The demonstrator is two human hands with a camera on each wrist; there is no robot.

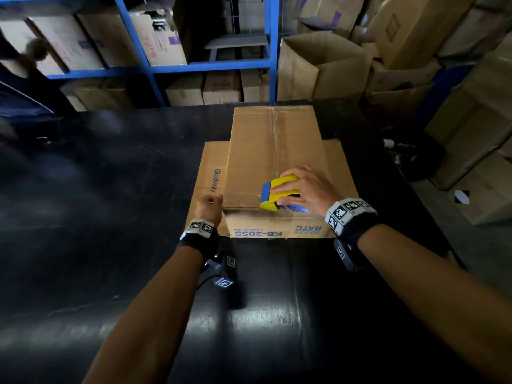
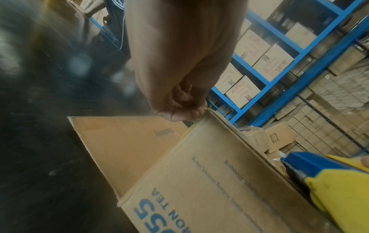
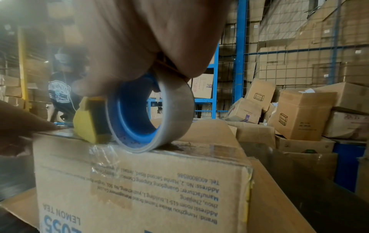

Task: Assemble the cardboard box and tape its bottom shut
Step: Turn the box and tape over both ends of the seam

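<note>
The cardboard box stands upside down on the black table, its closed bottom flaps facing up. Clear tape runs along the middle seam and down the near side. My right hand grips the yellow and blue tape dispenser at the near edge of the box top, where the tape roll rests on the cardboard. My left hand has curled fingers and holds the box's near-left top corner. The dispenser shows at the right of the left wrist view.
The box's lower flaps lie spread on the table at both sides. Blue shelving full of cartons stands behind the table. Open and stacked cartons crowd the right side. Another person is at the far left.
</note>
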